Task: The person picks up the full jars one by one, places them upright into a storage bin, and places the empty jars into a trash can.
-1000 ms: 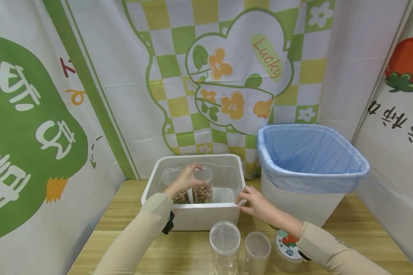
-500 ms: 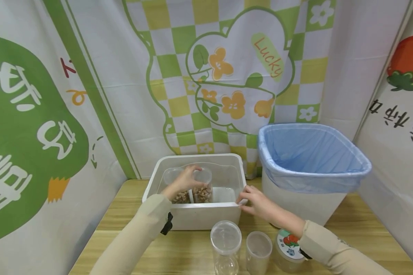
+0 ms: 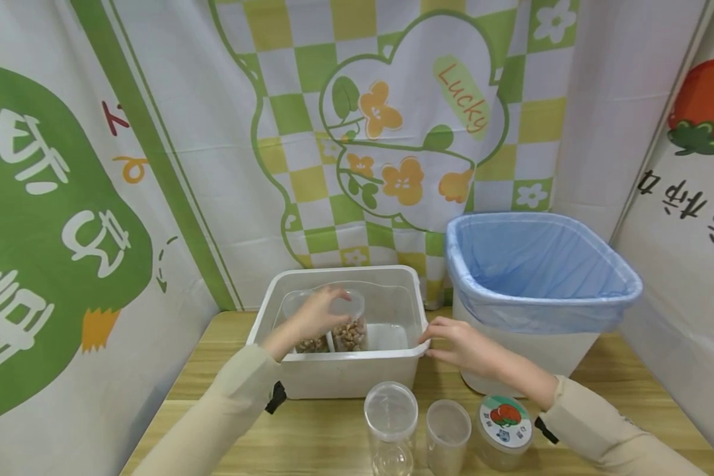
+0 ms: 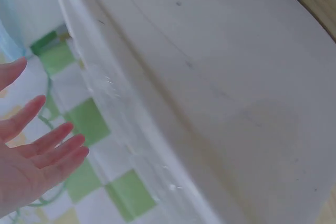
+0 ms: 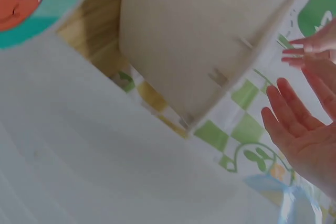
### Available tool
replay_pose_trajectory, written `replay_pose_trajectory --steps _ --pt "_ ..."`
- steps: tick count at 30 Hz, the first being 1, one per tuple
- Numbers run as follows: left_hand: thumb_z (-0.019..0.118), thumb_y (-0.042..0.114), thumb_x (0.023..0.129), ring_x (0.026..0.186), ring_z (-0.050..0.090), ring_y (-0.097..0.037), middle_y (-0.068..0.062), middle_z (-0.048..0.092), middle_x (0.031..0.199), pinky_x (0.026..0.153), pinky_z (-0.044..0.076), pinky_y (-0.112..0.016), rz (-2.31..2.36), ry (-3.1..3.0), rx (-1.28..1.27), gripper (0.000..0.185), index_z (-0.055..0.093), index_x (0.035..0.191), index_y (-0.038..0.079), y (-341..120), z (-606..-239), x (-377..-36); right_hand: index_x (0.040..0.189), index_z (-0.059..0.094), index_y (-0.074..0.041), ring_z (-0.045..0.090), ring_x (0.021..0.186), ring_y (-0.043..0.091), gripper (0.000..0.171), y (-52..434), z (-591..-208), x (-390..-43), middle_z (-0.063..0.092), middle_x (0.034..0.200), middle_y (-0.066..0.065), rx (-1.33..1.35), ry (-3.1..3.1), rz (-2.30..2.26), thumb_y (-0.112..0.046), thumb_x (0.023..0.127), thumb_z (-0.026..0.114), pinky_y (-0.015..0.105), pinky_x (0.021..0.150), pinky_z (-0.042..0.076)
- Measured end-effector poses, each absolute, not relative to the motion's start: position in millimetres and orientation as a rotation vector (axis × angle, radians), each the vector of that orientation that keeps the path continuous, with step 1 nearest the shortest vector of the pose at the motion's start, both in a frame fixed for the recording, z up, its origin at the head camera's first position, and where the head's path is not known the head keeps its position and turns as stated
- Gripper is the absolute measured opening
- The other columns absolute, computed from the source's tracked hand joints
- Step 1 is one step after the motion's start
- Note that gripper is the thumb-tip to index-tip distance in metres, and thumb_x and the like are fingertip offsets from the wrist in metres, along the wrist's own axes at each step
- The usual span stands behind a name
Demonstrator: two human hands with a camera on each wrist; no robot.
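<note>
A white plastic tub (image 3: pixel 351 378) stands on the table with two clear jars inside. Brown nut-like pieces fill the lower part of the right jar (image 3: pixel 350 336) and the left jar (image 3: pixel 312 344). My left hand (image 3: pixel 317 313) hovers over these jars with its fingers loosely spread; in the left wrist view the left hand (image 4: pixel 37 166) holds nothing. Beside the tub's right front corner is my right hand (image 3: pixel 463 342), its fingertips close to the rim; contact cannot be told. The right wrist view shows the right hand (image 5: pixel 302 135) with extended fingers and nothing in them.
In front of the tub stand a tall clear jar (image 3: pixel 391 416), a smaller clear jar (image 3: pixel 448 426) and a jar with a tomato-printed lid (image 3: pixel 504 423). A white bin (image 3: pixel 506 354) with a blue liner (image 3: pixel 535 264) stands at the right. A patterned curtain (image 3: pixel 309 112) hangs behind.
My left hand has loosened from the right jar's top and shifted slightly left. My right hand has drawn back rightward from the tub's corner, uncovering more of the tomato-printed lid.
</note>
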State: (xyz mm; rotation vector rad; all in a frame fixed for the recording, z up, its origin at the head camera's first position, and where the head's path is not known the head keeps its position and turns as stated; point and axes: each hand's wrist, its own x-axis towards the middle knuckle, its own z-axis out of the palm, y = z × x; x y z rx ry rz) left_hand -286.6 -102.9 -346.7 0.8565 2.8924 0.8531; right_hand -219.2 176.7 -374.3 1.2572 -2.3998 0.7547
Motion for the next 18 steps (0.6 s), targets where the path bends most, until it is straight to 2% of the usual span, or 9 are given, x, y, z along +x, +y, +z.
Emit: replay_pose_trajectory --steps 3,7,14,18 --pt "0.062 0.023 0.082 0.11 0.046 -0.035 -0.02 0.05 0.117 0.092 0.036 -0.047 0.839 2.877 0.947 0.037 0.055 0.111 0.001 -101 -339 -270 0.095 0.064 -0.005 0.059 0.084 0.017 0.02 185 -360 -209 0.06 0.089 0.002 1.21 -2.513 0.736 -0.004 0.075 0.067 0.027 0.073 0.049" --pt "0.063 0.023 0.081 0.107 0.049 -0.032 -0.015 0.051 0.116 0.089 0.039 -0.044 0.843 2.85 1.044 0.037 0.055 0.111 0.002 -99 -334 -252 0.097 0.064 -0.009 0.058 0.084 0.014 0.021 196 -345 -198 0.058 0.091 -0.003 1.195 -2.533 0.712 -0.006 0.076 0.066 0.027 0.073 0.048" --pt "0.064 0.021 0.081 0.1 0.054 -0.026 -0.01 0.056 0.107 0.084 0.044 -0.039 0.816 2.864 1.255 0.031 0.057 0.106 0.004 -97 -335 -226 0.098 0.063 -0.013 0.057 0.083 0.01 0.031 215 -326 -182 0.058 0.093 -0.005 1.205 -2.391 0.696 -0.002 0.07 0.071 0.02 0.069 0.048" --pt "0.063 0.019 0.081 0.102 0.053 -0.026 -0.01 0.055 0.109 0.086 0.043 -0.038 0.826 2.84 1.323 0.031 0.057 0.107 0.004 -97 -338 -214 0.097 0.063 -0.015 0.057 0.084 0.011 0.038 226 -315 -174 0.057 0.094 -0.005 1.164 -2.318 0.671 0.002 0.064 0.073 0.012 0.071 0.044"
